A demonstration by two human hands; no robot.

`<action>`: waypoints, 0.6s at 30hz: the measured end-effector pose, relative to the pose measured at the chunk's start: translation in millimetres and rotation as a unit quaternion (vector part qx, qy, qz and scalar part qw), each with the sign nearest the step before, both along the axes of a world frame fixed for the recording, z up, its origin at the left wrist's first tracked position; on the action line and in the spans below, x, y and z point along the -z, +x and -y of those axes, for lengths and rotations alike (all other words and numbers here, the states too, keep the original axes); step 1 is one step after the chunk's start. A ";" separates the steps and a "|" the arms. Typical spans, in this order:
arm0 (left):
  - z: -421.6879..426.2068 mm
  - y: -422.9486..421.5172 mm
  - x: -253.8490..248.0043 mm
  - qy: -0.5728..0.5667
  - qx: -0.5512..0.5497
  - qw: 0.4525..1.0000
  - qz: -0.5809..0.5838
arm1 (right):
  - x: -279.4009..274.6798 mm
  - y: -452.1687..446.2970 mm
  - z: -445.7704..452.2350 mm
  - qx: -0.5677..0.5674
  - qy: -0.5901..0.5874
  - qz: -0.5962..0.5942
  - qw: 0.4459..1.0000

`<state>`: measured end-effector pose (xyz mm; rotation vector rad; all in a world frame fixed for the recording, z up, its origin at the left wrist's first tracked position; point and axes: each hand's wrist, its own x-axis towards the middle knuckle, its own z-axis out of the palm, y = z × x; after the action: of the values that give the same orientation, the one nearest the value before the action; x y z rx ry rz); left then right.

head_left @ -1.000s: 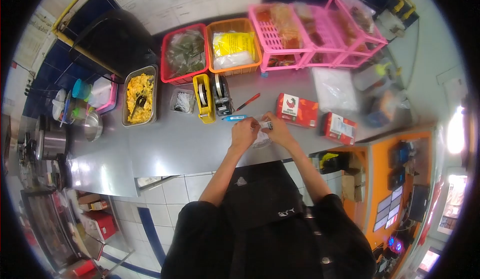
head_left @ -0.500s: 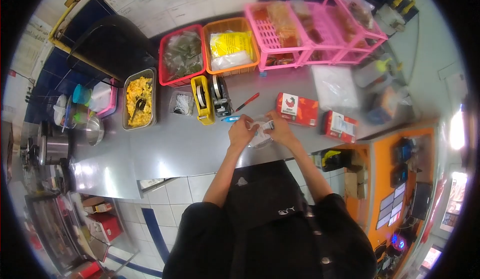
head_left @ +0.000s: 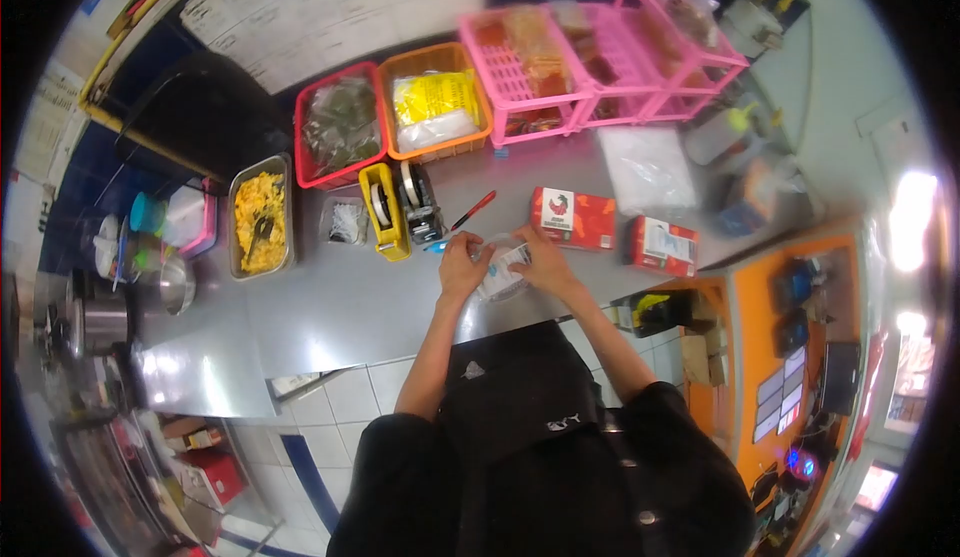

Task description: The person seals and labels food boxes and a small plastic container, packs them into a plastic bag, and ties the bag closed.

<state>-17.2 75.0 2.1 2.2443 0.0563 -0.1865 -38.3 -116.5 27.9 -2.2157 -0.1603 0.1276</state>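
Note:
A white printed paper label [head_left: 504,269] lies over a round clear plastic lid or tub [head_left: 497,291] near the front edge of the steel counter. My left hand [head_left: 461,267] has bent fingers and its thumb at the label's left side. From the right, my right hand [head_left: 546,261] pinches the label's other edge. Behind my left fingers a blue pen or marker [head_left: 436,247] pokes out, partly hidden. A red pen [head_left: 474,210] lies just beyond it. Close to my right hand stands a red printed box [head_left: 573,219].
Left of my hands are a yellow tape dispenser [head_left: 384,212], a black one [head_left: 420,207] and a metal tray of yellow food [head_left: 260,219]. At the back stand a red basket [head_left: 303,147], an orange basket [head_left: 388,127] and pink racks [head_left: 540,107]. A second red box [head_left: 662,247] sits right.
The view has shifted, so the counter items appear further left. My hands remain at the label, which now lies flatter over the round clear piece and shows more of its surface.

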 end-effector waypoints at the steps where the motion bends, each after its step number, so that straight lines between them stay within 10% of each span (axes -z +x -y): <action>1: -0.3 -4.9 1.3 -0.015 0.008 0.999 0.049 | -2.6 -3.5 1.4 0.004 -0.015 -0.007 1.000; 18: 14.9 -53.8 34.5 -0.076 -0.105 0.991 0.045 | 80.2 -44.5 -6.1 0.126 0.145 -0.052 0.980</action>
<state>-71.0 60.2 -32.4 2.0748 0.2208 0.0233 -82.9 -110.4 -52.2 -1.9151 0.1524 0.0752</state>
